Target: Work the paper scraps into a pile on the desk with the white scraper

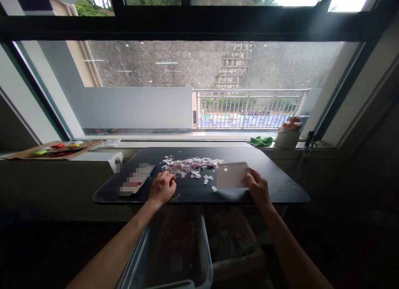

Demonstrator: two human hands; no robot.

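Note:
My right hand (258,185) grips the right edge of a pale, flat rectangular sheet (232,175), held upright with its lower edge close to the tabletop. The sheet shines slightly; its material is unclear. Left of it, a heap of small torn or cut paper pieces (190,166), whitish and pinkish, is spread over the dark table (264,156). A few loose scraps (214,189) lie near the sheet's lower left corner. My left hand (163,187) rests at the table's near edge, fingers curled, beside the heap's left end. Whatever it may hold is hidden.
A phone-like device (137,181), partly pixelated, lies left of my left hand. Below the table edge stand a clear plastic bin (207,255) and a second container (240,266) with scraps. A green cloth (261,141) and a white pot (287,138) sit on the windowsill.

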